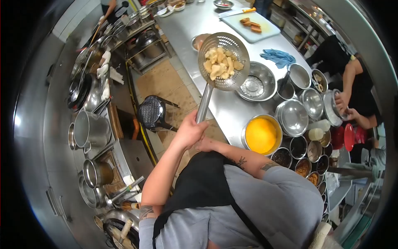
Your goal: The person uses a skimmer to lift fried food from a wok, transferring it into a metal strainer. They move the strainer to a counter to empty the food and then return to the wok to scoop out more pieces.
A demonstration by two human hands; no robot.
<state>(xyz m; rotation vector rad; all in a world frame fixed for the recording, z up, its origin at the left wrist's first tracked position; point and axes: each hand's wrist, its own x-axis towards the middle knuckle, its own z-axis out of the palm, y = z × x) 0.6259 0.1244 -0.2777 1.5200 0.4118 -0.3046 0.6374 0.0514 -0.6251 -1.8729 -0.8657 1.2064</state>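
A perforated metal ladle (241, 50) holds pale yellow chunks of food (219, 62) above the edge of the steel table. Its handle runs down to my left hand (190, 130), whose fingers are wrapped round it. Close beside, lower and to the right, my right hand (204, 144) is at the handle's lower end; its fingers are mostly hidden behind the left hand and wrist. A perforated steel bowl (258, 79) sits on the table just right of the ladle. Nearer to me stands a pot of orange-yellow liquid (261, 135).
A cutting board (257, 31) bears browned meat pieces and a knife. Next to a blue cloth (277, 57) are several steel bowls (292, 117). A black stool (152, 112) stands on the floor. A co-worker's hands (343, 101) hold a bowl at right. Pots (92, 128) line the left.
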